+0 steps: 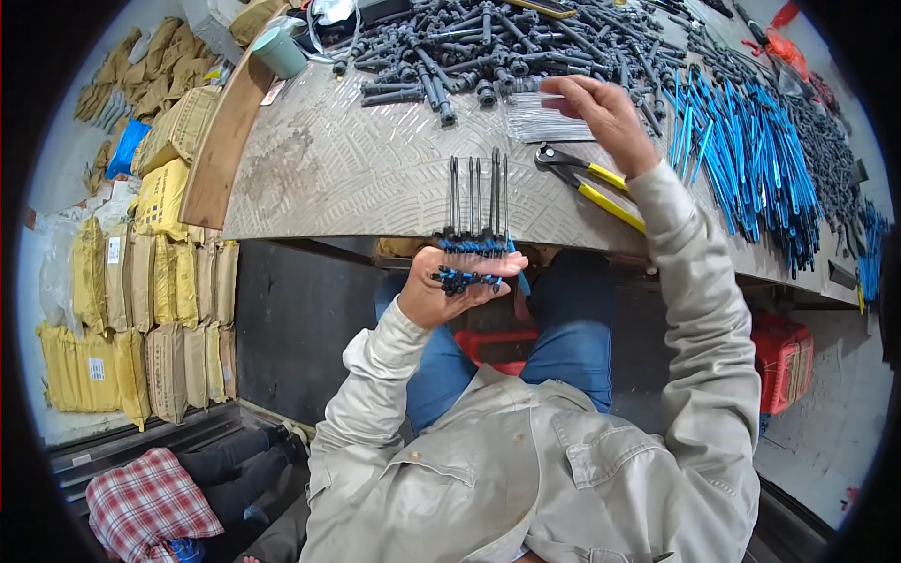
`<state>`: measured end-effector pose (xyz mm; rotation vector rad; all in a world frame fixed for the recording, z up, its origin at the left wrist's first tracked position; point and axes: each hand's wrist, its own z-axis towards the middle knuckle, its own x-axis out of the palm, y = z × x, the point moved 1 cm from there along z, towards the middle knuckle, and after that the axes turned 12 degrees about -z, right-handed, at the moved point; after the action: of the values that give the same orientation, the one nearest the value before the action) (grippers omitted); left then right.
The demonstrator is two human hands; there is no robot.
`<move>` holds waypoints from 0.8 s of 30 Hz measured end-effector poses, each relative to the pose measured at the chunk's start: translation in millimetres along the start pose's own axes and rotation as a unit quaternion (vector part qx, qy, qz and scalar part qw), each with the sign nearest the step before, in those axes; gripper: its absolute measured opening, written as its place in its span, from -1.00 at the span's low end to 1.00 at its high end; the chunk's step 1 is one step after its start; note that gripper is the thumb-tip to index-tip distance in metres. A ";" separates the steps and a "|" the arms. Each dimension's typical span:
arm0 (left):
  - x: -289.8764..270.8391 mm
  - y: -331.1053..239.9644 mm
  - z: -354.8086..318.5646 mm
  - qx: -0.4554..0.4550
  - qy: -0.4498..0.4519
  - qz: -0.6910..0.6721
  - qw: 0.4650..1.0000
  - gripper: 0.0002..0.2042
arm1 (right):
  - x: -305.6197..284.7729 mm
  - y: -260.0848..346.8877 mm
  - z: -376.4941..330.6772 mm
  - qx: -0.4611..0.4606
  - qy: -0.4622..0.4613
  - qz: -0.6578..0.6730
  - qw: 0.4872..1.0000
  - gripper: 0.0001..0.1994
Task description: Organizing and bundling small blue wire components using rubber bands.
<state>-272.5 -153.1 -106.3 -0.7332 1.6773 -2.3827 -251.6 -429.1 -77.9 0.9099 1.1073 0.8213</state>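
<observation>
My left hand [434, 298] is closed round a bundle of thin metal rods with blue and black ends [477, 202], held just in front of the table's near edge. The dark rods point away from me, and their blue and black ends cluster at my fingers. My right hand [601, 111] hovers above the table with its fingers stretched leftward and apart. Below it lies a flat batch of thin, shiny clear or metal strips [546, 125]. Close to my right wrist rest pincers with yellow handles [587, 183]. Nothing shows in my right fingers.
Dark jointed plastic parts [441, 66] lie heaped at the table's far side. Blue strips with dark ends [751, 159] are piled on the right. A pale green cup [280, 53] stands far left. Yellow and brown sacks [169, 281] stack beside the table; a red case [781, 366] sits right.
</observation>
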 end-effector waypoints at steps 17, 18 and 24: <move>12.2 -9.0 10.2 -0.054 -0.116 -0.067 0.989 -0.77 | -17.7 -16.9 25.4 -0.145 -0.010 -0.495 0.857 -0.96; 11.7 -9.4 11.7 -0.041 -0.123 -0.079 0.988 -0.77 | -15.6 -8.2 20.1 -0.161 -0.040 -0.442 0.881 -0.96; 4.8 -13.7 8.3 -0.038 -0.164 -0.119 0.979 -0.80 | 21.5 73.7 -64.1 -0.085 0.029 0.039 0.995 -0.88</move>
<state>-270.6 -156.9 -90.1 -1.3248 1.6237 -2.1906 -315.3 -367.9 -30.9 0.7955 1.0402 0.9964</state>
